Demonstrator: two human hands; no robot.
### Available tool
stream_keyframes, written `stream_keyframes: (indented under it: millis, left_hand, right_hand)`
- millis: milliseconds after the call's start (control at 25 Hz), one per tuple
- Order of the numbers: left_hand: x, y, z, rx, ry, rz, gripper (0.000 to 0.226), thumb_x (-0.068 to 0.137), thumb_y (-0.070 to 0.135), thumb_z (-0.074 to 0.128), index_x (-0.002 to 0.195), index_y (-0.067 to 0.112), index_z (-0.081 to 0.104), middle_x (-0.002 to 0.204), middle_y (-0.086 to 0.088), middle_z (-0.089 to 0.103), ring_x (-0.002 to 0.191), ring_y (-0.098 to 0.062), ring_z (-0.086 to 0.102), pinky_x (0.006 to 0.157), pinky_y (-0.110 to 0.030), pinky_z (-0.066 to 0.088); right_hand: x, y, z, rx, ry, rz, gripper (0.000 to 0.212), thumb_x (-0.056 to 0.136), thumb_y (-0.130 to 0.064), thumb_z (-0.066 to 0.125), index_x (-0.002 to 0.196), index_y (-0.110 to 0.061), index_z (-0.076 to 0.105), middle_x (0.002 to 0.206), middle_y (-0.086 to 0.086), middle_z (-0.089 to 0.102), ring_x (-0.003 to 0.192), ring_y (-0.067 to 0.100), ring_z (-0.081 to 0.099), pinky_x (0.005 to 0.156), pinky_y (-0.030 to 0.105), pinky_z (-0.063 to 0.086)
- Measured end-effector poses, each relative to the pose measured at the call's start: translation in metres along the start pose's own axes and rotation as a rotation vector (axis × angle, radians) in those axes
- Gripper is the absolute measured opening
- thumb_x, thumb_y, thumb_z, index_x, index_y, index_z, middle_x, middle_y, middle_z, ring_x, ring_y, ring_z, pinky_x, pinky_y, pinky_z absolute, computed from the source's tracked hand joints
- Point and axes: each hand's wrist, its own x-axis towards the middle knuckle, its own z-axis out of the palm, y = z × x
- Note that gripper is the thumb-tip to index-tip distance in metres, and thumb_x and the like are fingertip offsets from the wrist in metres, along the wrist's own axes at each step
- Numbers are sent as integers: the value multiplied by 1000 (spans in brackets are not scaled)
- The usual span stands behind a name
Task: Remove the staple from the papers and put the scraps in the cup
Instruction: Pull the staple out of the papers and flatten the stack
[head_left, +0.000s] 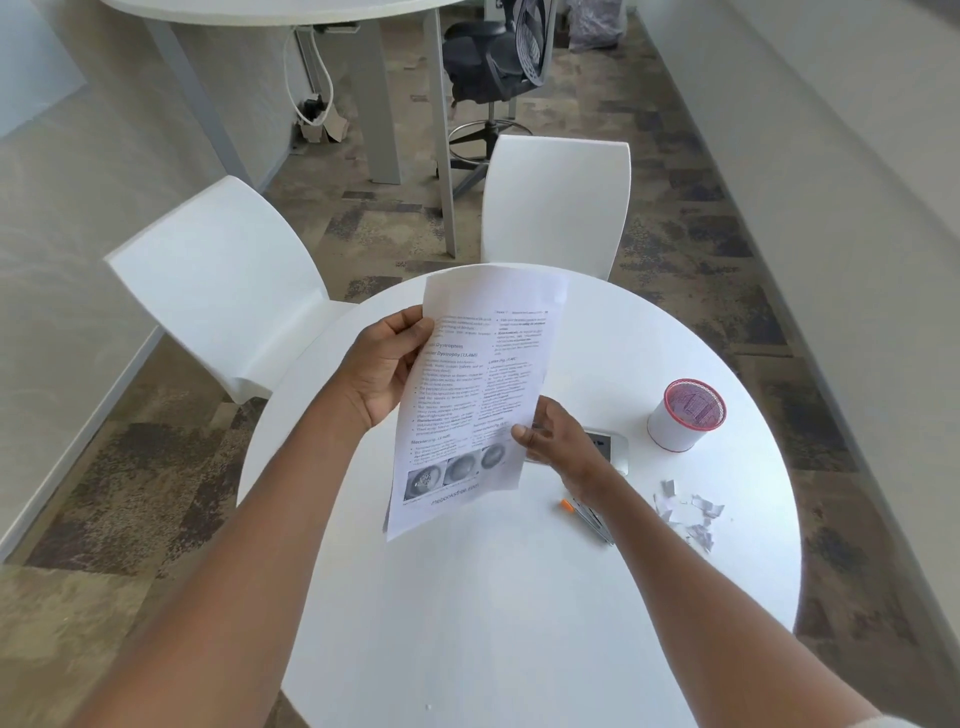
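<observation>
Both hands hold the papers (472, 395) above the round white table (519, 597): the left hand (387, 366) grips the upper left edge, the right hand (556, 441) pinches the lower right edge. The cup (684, 414) stands to the right, scraps (685, 512) lying near it.

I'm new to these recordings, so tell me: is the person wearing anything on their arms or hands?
Almost nothing. Both forearms are bare from elbow to wrist, and neither the left hand nor the right hand shows gloves, rings, a watch or a bracelet. Only a sliver of pale fabric, perhaps a sleeve, shows at the bottom right corner.
</observation>
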Motion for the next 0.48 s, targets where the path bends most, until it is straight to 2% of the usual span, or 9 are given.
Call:
stream_keyframes:
  millis: [120,240,320,360,400,480]
  left_hand:
    - [6,-6,-15,-45,21,-35,21,93,12,62,112,10,70,90,-5,76,76,-17,71,66,-28,59]
    - [11,-21,-39,-8,188,-95,25,94,22,66,114,8,68,101,-9,75,90,-24,71,73,-34,60]
    - [5,-38,-58,154,261,-150,37,94,35,67,118,8,70,108,-9,76,97,-25,73,81,-37,60]
    - [-1,-49,-66,272,281,-171,37,93,37,67,118,9,70,107,-9,77,93,-24,73,79,-36,59]
    - [-8,-61,-73,384,291,-192,34,93,32,69,117,9,70,102,-8,77,86,-21,74,73,-33,59]
    - [-18,-86,-89,577,314,-228,21,91,18,72,111,10,71,96,-7,77,74,-18,71,62,-31,59]
  right_hand:
    - [-2,3,6,67,-67,22,40,84,-27,71,121,-11,64,115,6,75,104,20,71,84,35,58]
    - [-2,12,14,119,82,13,24,82,-18,73,103,-8,70,95,6,77,85,18,71,73,32,56]
    - [-1,15,21,119,183,35,8,87,-9,71,95,-10,71,89,3,77,78,15,69,69,29,56]
    - [0,17,24,95,227,54,8,90,-6,68,92,-13,70,86,0,76,76,14,68,67,27,56]
    - [2,21,27,71,269,83,10,91,-5,67,90,-14,69,85,-1,76,75,13,68,66,27,56]
    - [6,32,34,0,335,135,5,90,-8,67,89,-13,68,86,2,76,76,19,68,71,35,57]
